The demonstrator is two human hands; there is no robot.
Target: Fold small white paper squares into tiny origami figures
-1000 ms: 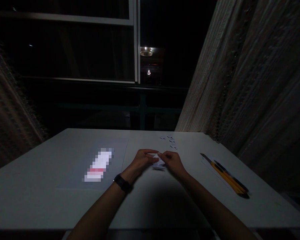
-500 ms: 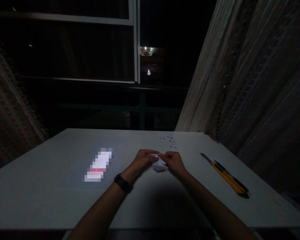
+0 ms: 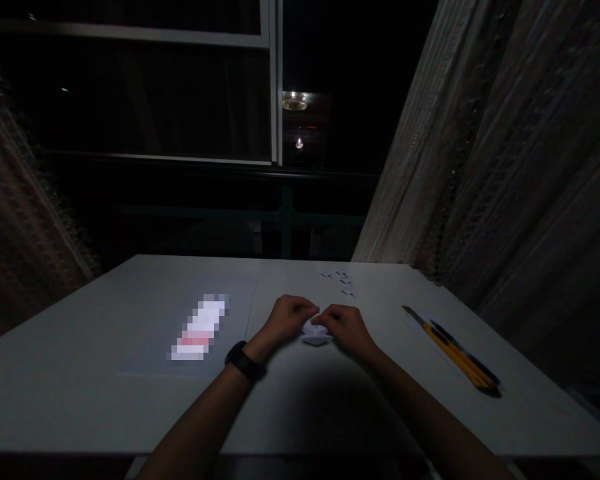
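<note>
A small piece of folded white paper [image 3: 316,335] is between my hands, near the middle of the white table [image 3: 280,407]. My left hand [image 3: 291,316], with a dark band on its wrist, has its fingers closed on the paper's left and far side. From the right, my right hand [image 3: 344,323] pinches the same paper with thumb and forefinger. The fingers hide the paper's far part, and its near flaps stick out toward me. Dim light blurs the exact folds.
Several small paper pieces with dark marks [image 3: 346,283] lie beyond my hands. On the right, a yellow utility knife [image 3: 460,360] lies beside a dark pen-like object [image 3: 443,331]. A blurred-out bright screen [image 3: 197,330] rests on a pale sheet [image 3: 145,357] at left. Curtains [image 3: 410,147] flank the window.
My left fingers have drawn up and bent more, and the left hand has shifted slightly. The paper's near part looks flatter and a little further left. Both hands stay on it.
</note>
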